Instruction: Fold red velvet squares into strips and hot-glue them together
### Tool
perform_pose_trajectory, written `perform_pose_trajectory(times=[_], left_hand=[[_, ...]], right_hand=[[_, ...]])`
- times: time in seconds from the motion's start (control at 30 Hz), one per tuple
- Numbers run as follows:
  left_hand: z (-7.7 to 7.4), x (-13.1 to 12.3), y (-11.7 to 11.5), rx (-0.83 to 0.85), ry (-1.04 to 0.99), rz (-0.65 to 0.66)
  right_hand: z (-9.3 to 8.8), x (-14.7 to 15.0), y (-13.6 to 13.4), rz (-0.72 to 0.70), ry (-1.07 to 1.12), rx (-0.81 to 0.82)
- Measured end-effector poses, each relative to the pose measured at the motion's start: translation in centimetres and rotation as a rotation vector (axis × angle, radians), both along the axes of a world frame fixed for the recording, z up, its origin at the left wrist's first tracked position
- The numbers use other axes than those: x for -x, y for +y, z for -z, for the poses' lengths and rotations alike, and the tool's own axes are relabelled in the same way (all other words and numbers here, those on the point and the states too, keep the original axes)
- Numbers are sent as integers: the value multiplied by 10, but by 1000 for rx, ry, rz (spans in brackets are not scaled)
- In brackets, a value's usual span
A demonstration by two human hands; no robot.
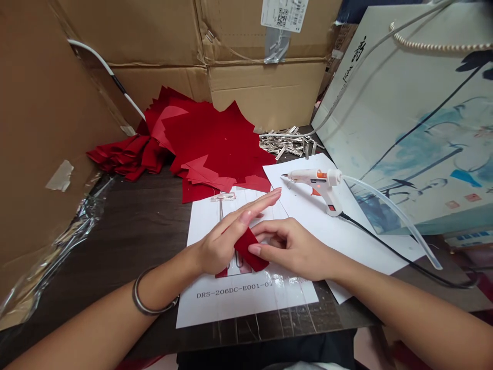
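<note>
A folded piece of red fabric (pixel 251 252) is pinched between the thumb and fingers of my right hand (pixel 295 246). My left hand (pixel 231 231) lies over the fabric's upper left part, its fingers stretched out together and pointing to the upper right. Its palm side is hidden, and a bit of red shows beside its thumb. Both hands are above a white printed sheet (pixel 196 308) marked "DRS-206DC-E001-01". Beneath them, the sheet's printed picture is mostly covered. A metal clip (pixel 223 197) rests at the sheet's top edge.
Red fabric pieces (pixel 211 133) are piled at the back, with folded ones (pixel 131 156) to their left. Metal clips (pixel 288 143) lie heaped beside them. Right of my hands, a glue gun (pixel 318 180) with a black cable sits on white paper. Cardboard (pixel 265 92) and a paper bag (pixel 416 128) enclose the table.
</note>
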State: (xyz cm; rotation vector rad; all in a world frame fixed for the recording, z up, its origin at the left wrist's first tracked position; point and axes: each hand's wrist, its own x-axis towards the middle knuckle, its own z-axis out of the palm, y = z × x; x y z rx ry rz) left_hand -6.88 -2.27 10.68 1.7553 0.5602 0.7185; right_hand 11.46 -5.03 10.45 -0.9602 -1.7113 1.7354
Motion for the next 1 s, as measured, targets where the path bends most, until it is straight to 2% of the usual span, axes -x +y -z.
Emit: perform_pose_trajectory(times=[0.17,0.27,0.37,0.5,0.6,0.77,0.87,0.93,1.0], left_hand=[[2,-2,1,157,-144,-193],[3,-4,2,213,-214,-289],[2,-6,3,225,-238,-371],[1,-8,4,256,-262,-463],[1,-8,4,247,-270,-462],[1,-6,4,252,-240,-387],[2,-7,4,257,-228,-360],[2,-9,4,190,-140,-361],[2,-10,3,92,-10,-427]], right_hand=[[-1,-3,2,-15,-31,-58],[2,-4,3,28,-15,31],[4,-4,4,58,92,135],[6,-4,5,107,175,164],[7,-3,4,132,174,168],[8,0,4,180,217,142],[7,1,7,341,215,51],[7,1,9,464,237,26],[8,1,9,536,238,48]])
